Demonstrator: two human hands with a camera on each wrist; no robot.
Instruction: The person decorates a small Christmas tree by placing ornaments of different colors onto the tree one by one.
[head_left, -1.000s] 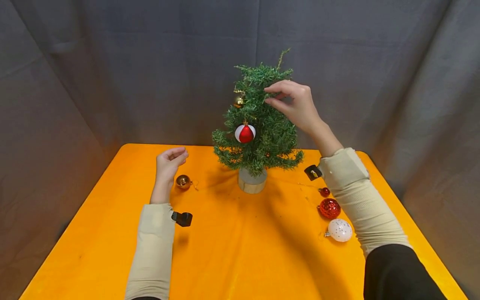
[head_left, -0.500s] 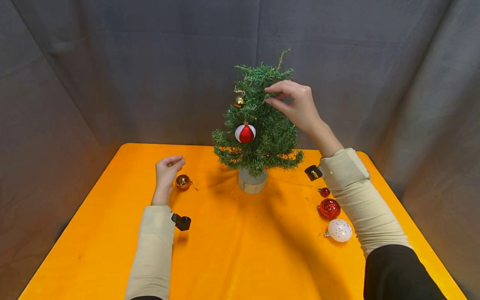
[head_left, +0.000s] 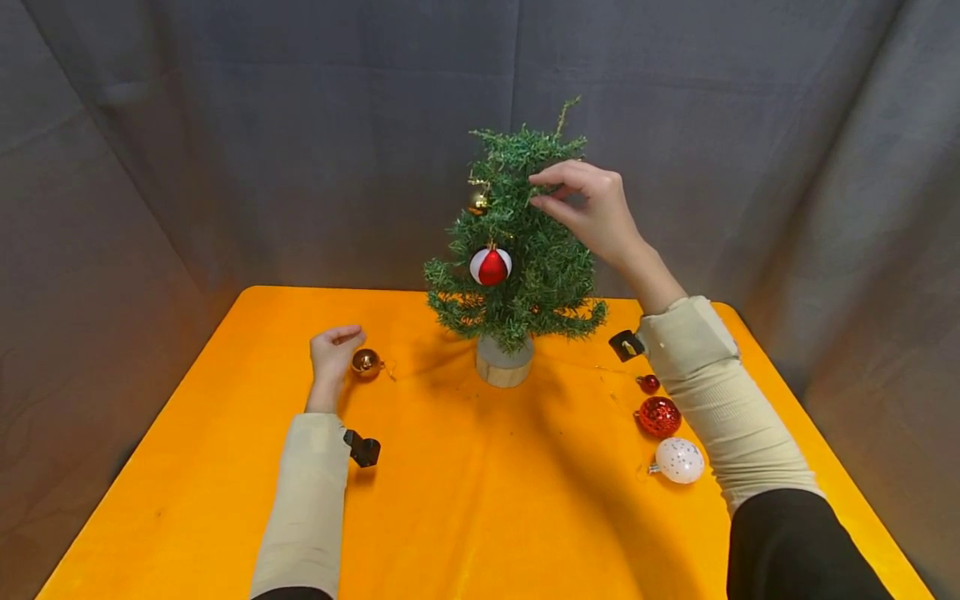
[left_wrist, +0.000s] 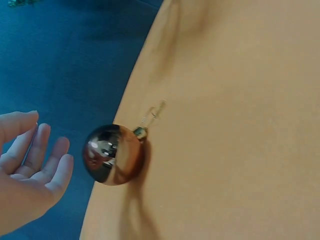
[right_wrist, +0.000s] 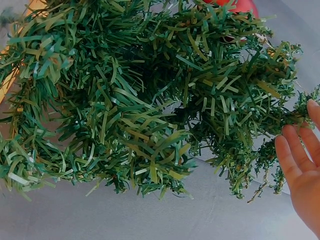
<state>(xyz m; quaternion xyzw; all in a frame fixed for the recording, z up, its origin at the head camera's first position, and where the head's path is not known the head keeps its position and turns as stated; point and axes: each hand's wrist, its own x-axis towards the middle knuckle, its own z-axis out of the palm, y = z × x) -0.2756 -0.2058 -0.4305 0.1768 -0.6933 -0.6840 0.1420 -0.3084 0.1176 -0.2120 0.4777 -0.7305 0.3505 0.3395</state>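
Left of the tree (head_left: 536, 271), the loosely spread left hand (head_left: 332, 357) has lowered beside the gold ball (head_left: 367, 363), seemingly within reach; whether the right hand (head_left: 594, 207) pinches the tree, I cannot tell

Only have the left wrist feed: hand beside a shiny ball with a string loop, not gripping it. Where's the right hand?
Observer: The right hand is up at the higher branches of a small tree.
Operator: Anything hanging on it?
Observer: Yes, in the head view: a red-and-white ball, with a gold one higher up.
Operator: Other loose ornaments?
Observer: Three at the head view's right: a small red ball, a larger red one and a speckled white one.
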